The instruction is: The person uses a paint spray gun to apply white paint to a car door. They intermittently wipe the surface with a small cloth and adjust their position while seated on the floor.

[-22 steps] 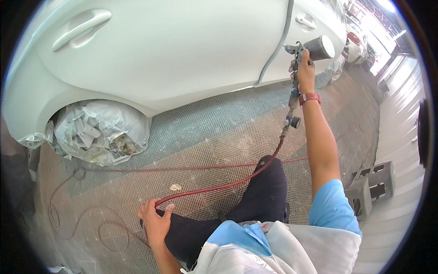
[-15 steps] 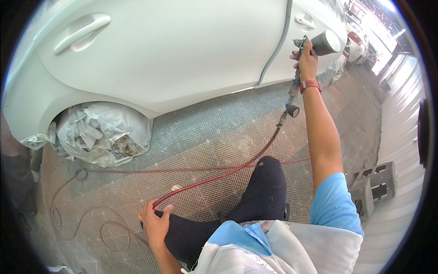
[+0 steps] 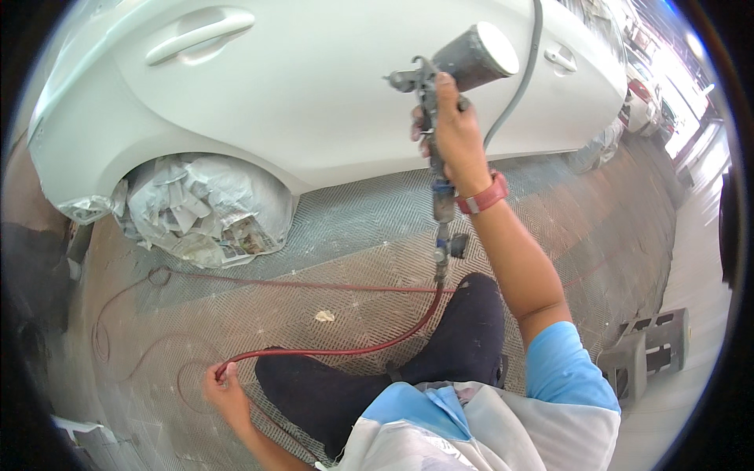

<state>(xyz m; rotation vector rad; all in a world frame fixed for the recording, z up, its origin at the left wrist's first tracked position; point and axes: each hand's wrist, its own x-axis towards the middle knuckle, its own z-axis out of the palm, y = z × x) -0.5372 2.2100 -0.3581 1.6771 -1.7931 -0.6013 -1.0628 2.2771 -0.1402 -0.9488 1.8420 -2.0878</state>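
Observation:
My right hand (image 3: 455,129) is closed round the grip of a spray gun (image 3: 425,98), whose dark cup with a pale lid (image 3: 475,56) sits on top. The gun's nozzle points left, in front of the white car door (image 3: 338,94). Below the grip hang a metal fitting and a small round gauge (image 3: 457,246), joined to a red hose (image 3: 369,347). That hose curves down and left to my left hand (image 3: 225,390), whose fingers are closed on it beside my left knee.
Plastic and paper wrap the car's wheel (image 3: 208,208) at left. More hose (image 3: 298,283) loops over the patterned floor mat (image 3: 377,275). A grey plastic stool (image 3: 644,353) lies by the pale wall at right. Other cars (image 3: 644,102) stand far right.
The spray gun in my right hand has moved left along the car and closer to me. My left hand has shifted left and slightly down with the hose. The view has shifted too.

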